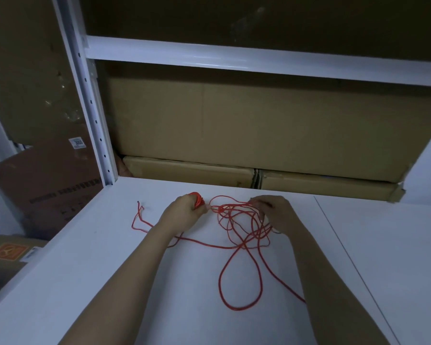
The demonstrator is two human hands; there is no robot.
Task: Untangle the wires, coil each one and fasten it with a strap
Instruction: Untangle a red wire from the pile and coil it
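A long red wire (237,227) lies tangled on the white table (110,282), with a big loose loop (239,282) trailing toward me. My left hand (182,212) grips a small wound bundle of red wire (197,199) at the tangle's left side. My right hand (274,211) pinches strands at the tangle's upper right. Two loose wire ends (139,207) stretch out to the left of my left forearm. No strap is visible.
Large cardboard boxes (259,130) fill the shelf behind the table, under a white beam (234,58). A white perforated upright (90,95) stands at the back left. More boxes (47,185) sit on the floor left of the table's edge.
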